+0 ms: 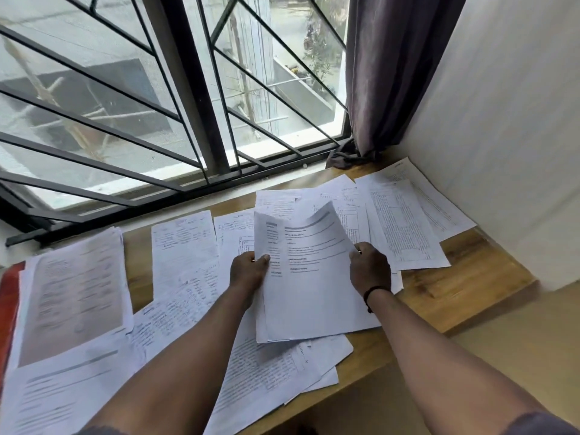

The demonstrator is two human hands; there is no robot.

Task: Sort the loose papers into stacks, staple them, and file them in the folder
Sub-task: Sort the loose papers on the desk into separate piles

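Bare wood of the table [464, 287] shows only to the right of the right grip [370, 268] and in a strip left of the left grip [249, 271]; the table's right edge runs close beside a white wall [508, 158], and its far edge meets a barred window [150, 98] with a dark curtain [386, 67] hanging in the corner. Loose papers [405, 224] lie overlapping beyond, under and on both sides of the two grips, some hanging past the near edge. Far left of the left grip a thick pile [75, 293] rests on a red folder [8, 306]. Both grips hold a stack [310, 290] of printed sheets above the table, the left pinching its left edge with the thumb on top, the right curled round its right edge. The top sheet's upper part curls forward, with grey headings and red lines of print.
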